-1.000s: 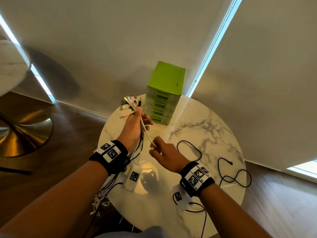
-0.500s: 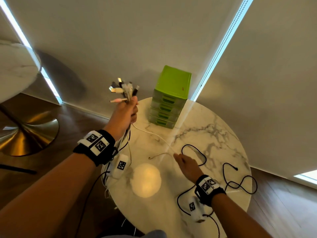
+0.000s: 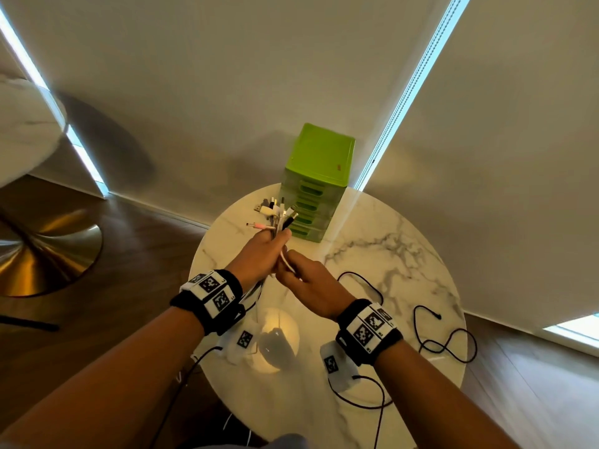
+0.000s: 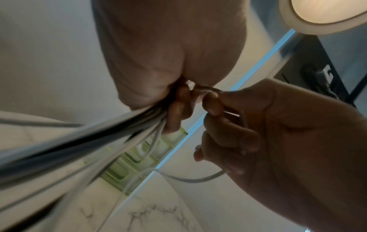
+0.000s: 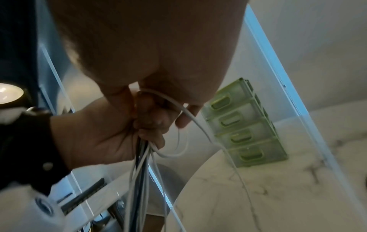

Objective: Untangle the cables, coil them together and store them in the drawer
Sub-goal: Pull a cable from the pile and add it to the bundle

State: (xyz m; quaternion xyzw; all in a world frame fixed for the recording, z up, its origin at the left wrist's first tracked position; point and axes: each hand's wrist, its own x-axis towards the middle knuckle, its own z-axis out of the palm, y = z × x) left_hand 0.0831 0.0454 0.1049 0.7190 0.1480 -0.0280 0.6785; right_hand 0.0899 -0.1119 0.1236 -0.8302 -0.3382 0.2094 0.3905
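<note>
My left hand [image 3: 264, 254] grips a bundle of white and black cables [image 3: 279, 218], with the plug ends fanned out above the fist, over the back left of the round marble table [image 3: 405, 254]. The bundle [image 4: 83, 141] hangs below that fist towards the floor. My right hand [image 3: 303, 280] sits right against the left one and pinches a single white cable [image 3: 287, 262] just under it. In the right wrist view that white cable [image 5: 190, 116] loops from my fingers down past the table edge. The green drawer unit [image 3: 316, 186] stands behind both hands, all drawers closed.
A loose black cable [image 3: 444, 338] lies curled on the right side of the table, and another black loop [image 3: 359, 280] lies near my right wrist. A lamp's reflection [image 3: 278, 338] glows on the table front. A second marble table [image 3: 22, 124] with a brass base stands far left.
My left hand has come down from its raised position towards the table. My right hand, which was stretched out low over the table, has moved up to meet the left one and pinches the white cable there.
</note>
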